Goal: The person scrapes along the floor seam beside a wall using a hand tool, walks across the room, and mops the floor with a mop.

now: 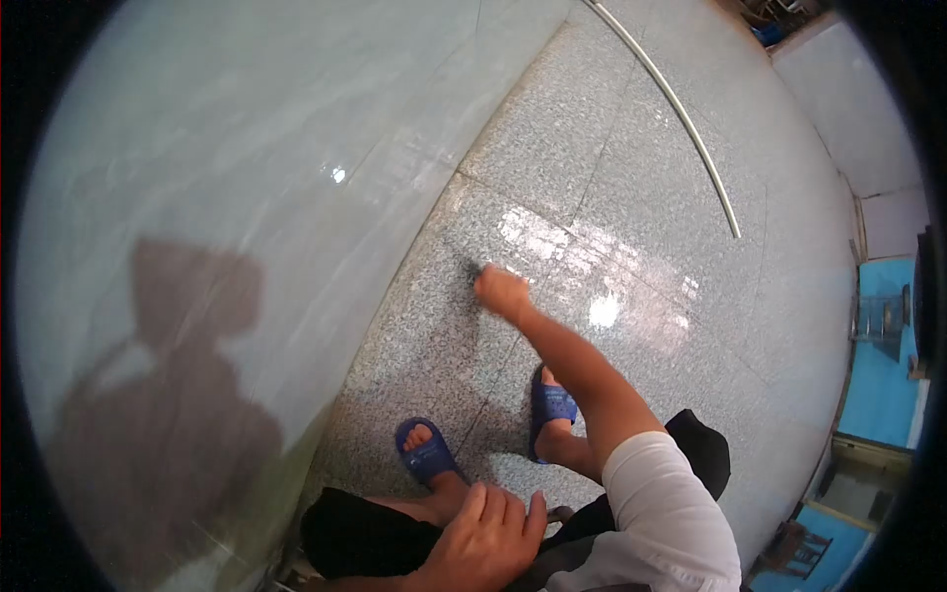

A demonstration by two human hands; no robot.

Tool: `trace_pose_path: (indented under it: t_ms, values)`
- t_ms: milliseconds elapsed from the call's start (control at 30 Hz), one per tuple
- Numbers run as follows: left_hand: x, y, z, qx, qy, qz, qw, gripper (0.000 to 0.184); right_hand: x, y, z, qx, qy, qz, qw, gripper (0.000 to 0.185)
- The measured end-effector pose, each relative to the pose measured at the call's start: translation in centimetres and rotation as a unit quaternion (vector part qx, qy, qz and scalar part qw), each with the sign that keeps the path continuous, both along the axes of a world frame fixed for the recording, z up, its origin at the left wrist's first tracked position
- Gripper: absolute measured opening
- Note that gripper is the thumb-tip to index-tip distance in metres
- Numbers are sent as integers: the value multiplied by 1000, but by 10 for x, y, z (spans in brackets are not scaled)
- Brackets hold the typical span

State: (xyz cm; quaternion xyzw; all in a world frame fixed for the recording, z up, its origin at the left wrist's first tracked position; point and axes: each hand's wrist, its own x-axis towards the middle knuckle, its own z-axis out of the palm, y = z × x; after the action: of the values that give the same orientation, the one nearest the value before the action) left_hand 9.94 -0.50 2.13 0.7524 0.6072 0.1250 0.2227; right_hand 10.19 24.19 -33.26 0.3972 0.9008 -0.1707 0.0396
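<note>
My right hand [501,293] reaches out over the speckled grey floor tiles [424,296], close to the foot of the wall. Its fingers are closed and a little blurred. A small dark patch [473,267] shows at the fingertips; I cannot tell whether it is a held thing or shadow. My left hand [488,538] is low in the view by my black-clothed leg [365,533], fingers stretched out and the thumb apart, with nothing seen in it. Blue slippers [429,454] are on my feet.
A smooth grey wall [296,178] rises on the left, carrying my shadow. Along the floor farther off lies a long pale tube [681,109]. At the far right are a blue wall [878,395], a rack [878,318] and a wooden chair [794,550].
</note>
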Motion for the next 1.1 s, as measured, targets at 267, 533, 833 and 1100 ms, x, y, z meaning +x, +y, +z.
trace_pose_path:
  t_ms: [267,533,833,1100]
  values:
    - [-8,9,7,-28,18,-59,998,32,11,-116,-24,19,16,117,993,22]
    - [-14,0,15,-6,31,-42,999,36,29,-137,-8,-82,-118,201,969,27]
    - [-1,-27,-7,40,31,-35,998,38,11,-204,-13,-56,-56,70,994,33]
    - [7,-29,-8,32,46,-20,998,37,13,-265,16,-86,-66,343,933,12]
